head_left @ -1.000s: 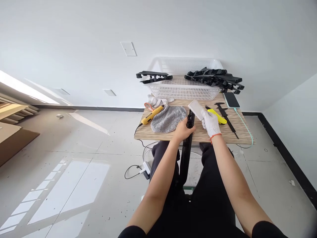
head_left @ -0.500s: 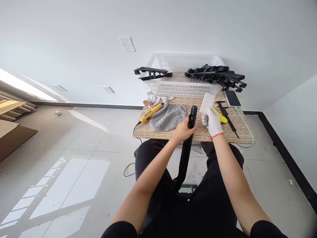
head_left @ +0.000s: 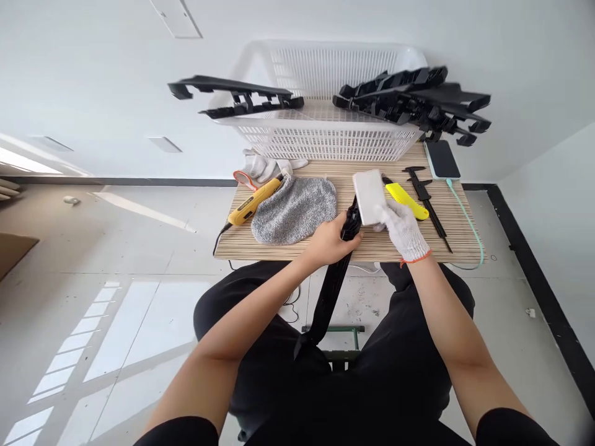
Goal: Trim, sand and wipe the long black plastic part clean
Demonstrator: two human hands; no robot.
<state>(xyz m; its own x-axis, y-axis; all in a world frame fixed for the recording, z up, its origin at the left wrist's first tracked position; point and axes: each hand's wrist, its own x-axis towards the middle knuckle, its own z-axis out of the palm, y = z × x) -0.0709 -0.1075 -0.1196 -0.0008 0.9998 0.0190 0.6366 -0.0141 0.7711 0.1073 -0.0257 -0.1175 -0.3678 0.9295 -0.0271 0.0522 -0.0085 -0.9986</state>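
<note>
My bare left hand [head_left: 331, 238] is closed round a long black plastic part [head_left: 331, 285] that runs from my lap up over the front edge of a small wooden table [head_left: 353, 244]. My right hand [head_left: 403, 230], in a white knit glove with an orange cuff, grips a white rectangular block [head_left: 369, 196] and holds it against the upper end of the black part. A grey cloth [head_left: 294, 210] lies just left of my left hand.
A white mesh basket [head_left: 325, 139] stands at the back of the table, with black plastic parts [head_left: 413, 96] stacked on its right rim and one [head_left: 235, 94] on its left. A yellow corded tool [head_left: 253, 201], spare gloves [head_left: 263, 166], yellow knife [head_left: 405, 200], black caliper [head_left: 427, 201] and phone [head_left: 441, 159] lie around.
The white block went up and to the right off the black part, then came back down onto its upper end. The view has moved closer to the table. My left hand kept its grip.
</note>
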